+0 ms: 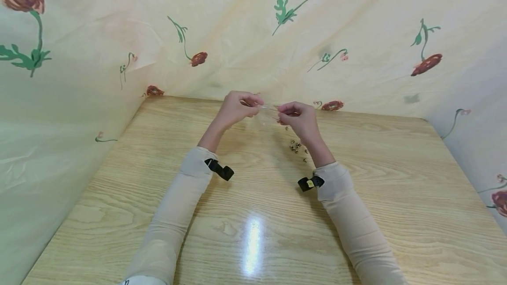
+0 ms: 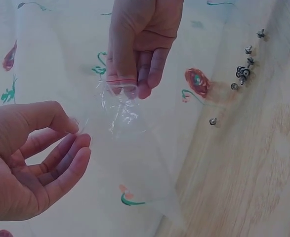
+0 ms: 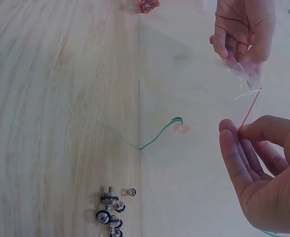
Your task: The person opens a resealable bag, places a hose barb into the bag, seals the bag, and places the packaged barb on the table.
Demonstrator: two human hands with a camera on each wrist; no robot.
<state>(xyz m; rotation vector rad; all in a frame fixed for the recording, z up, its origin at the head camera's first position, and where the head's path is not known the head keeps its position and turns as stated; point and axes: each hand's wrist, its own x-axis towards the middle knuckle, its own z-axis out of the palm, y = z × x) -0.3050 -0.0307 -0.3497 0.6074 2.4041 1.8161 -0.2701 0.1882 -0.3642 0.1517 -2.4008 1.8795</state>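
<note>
Between the two hands hangs a clear plastic zip bag (image 2: 127, 116) with a red line along its mouth. My left hand (image 1: 239, 107) pinches one side of the bag between thumb and fingers. On the other side, my right hand (image 1: 299, 118) pinches the bag's edge by the red line, best seen in the right wrist view. The bag is held up above the table's far part, and its film is hard to make out in the head view. Several small metal screws (image 1: 296, 146) with dark rings lie on the table below and near the right hand.
The wood-grain table (image 1: 245, 197) stretches toward the viewer. A pale cloth with printed flowers (image 1: 237, 25) stands behind the table and along both sides. Black wrist straps (image 1: 219, 169) with cameras sit over the beige sleeves (image 1: 174, 210).
</note>
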